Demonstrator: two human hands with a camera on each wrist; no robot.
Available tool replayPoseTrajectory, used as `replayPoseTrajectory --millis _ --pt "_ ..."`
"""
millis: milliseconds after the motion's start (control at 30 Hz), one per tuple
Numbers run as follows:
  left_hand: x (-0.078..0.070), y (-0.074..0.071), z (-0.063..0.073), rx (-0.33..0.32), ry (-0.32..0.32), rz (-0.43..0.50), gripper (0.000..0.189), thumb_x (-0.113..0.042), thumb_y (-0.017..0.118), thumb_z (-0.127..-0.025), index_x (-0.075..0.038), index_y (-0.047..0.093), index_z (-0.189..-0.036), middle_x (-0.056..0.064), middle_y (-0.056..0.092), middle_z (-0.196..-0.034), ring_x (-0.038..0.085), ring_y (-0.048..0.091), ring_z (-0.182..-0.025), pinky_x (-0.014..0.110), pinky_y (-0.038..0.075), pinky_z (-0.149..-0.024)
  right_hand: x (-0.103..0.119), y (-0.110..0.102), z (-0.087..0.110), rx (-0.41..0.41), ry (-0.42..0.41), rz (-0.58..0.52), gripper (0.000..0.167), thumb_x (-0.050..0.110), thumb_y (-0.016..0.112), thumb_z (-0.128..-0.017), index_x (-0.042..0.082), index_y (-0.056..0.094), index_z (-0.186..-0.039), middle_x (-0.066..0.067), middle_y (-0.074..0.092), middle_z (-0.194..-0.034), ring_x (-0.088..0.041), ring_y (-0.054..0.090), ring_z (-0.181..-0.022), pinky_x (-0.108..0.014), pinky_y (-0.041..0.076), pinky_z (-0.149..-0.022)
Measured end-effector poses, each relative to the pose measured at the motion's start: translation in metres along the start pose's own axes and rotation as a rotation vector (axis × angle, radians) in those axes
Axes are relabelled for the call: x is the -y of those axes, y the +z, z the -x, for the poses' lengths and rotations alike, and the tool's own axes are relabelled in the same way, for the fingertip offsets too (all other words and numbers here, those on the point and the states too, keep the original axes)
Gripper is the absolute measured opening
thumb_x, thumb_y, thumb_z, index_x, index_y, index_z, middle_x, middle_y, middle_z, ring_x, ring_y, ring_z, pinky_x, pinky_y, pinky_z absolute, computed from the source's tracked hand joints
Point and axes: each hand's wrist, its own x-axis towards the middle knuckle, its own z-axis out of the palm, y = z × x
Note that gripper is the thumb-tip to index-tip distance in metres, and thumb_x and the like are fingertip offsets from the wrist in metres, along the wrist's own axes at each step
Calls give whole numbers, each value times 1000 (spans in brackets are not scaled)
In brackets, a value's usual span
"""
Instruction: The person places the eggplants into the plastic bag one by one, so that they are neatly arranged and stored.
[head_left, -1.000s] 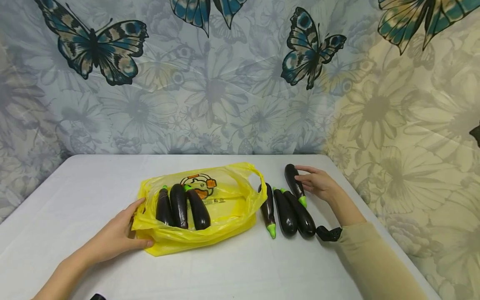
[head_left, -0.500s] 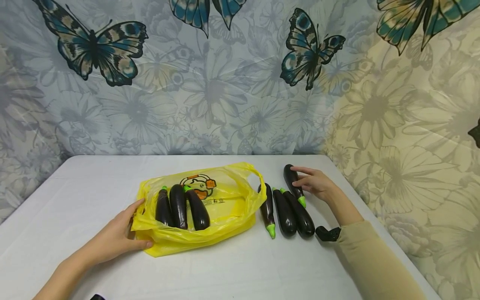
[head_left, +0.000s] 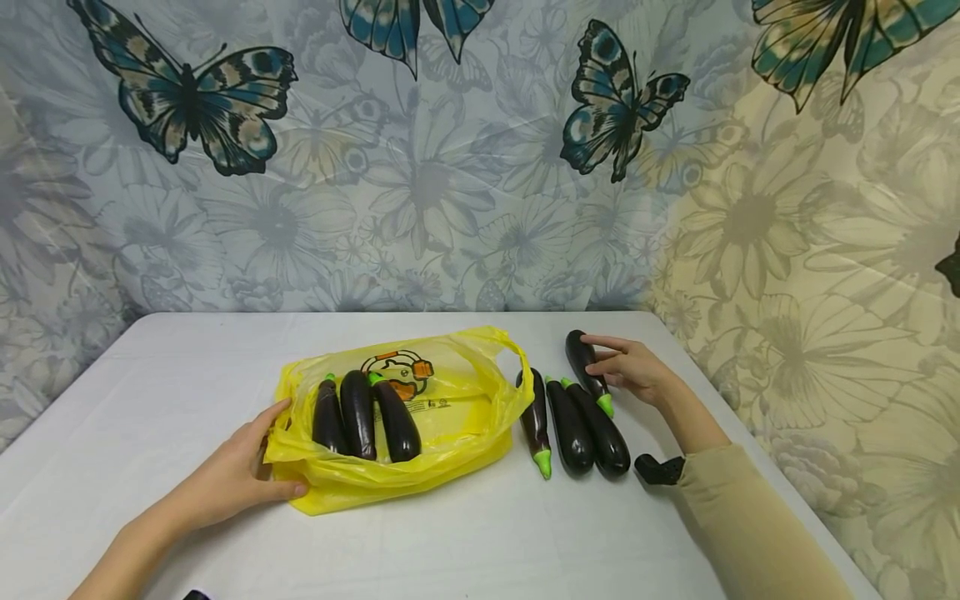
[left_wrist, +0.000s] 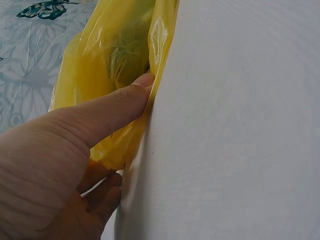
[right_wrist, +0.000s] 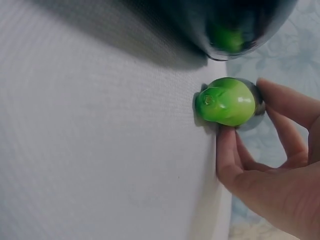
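A yellow plastic bag [head_left: 450,467] lies on its side, its mouth facing me. Three dark eggplants [head_left: 358,415] rest in it side by side. My left hand [head_left: 228,475] holds the bag's left end, its thumb [left_wrist: 117,107] along the front edge and its fingers partly hidden behind. At the far right, an eggplant [head_left: 582,360] lies on the table, green stem end towards me. My right hand [head_left: 633,371] grips it between thumb and fingers, as the right wrist view shows around the green cap [right_wrist: 230,102].
Three more eggplants [head_left: 572,429] lie between the bag and my right hand, the leftmost touching or close to the bag's handle loop. A white cloth covers the table [head_left: 420,550]. Behind it hangs a butterfly-patterned fabric [head_left: 450,208]. A black device [head_left: 660,470] sits at my right wrist.
My right hand has shifted very slightly left onto the far eggplant, its fingers reaching further over it. The left hand and the bag have stayed in place.
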Motion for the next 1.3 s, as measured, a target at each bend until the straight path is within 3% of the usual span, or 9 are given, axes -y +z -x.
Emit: replayPoseTrajectory --millis 233,533,767,1000,1167,1300 --pt "1 1 0 0 5 3 119 -52 85 -70 0 19 -154 33 33 -146 54 31 -131 72 27 -99 2 0 1 -16 0 12 70 -4 68 -88 5 38 -151 -32 22 -153 -31 46 -123 -27 50 -73" --pt "2 1 1 -4 3 8 121 -56 84 -69 0 18 -154 34 32 -146 54 30 -131 72 26 -100 1 -1 3 12 -12 16 62 -6 63 -90 1 41 -148 -30 19 -155 -24 47 -119 -26 47 -70" --pt "2 1 1 -3 1 12 121 -55 84 -69 0 19 -154 34 32 -146 54 30 -131 72 25 -100 -1 -4 1 67 -26 4 57 -9 61 -89 -3 46 -144 -25 17 -158 -32 25 -137 -26 37 -60" --pt "2 1 0 2 -3 12 121 -55 84 -69 0 18 -154 34 32 -146 54 30 -131 72 25 -100 -2 -5 0 94 -39 89 56 -5 64 -88 -2 49 -142 -23 21 -158 -35 15 -145 -29 44 -72" --pt "1 1 0 -2 10 11 119 -52 85 -70 0 19 -154 34 34 -144 54 33 -130 72 27 -99 -2 -5 1 104 -57 137 58 1 70 -87 0 51 -142 -23 24 -156 -36 19 -144 -29 45 -75" --pt "2 1 0 -2 12 11 119 -51 86 -70 0 19 -154 34 34 -144 54 33 -130 72 27 -99 -2 -6 1 106 -62 137 61 1 73 -86 1 51 -142 -25 26 -155 -32 31 -138 -27 44 -66"
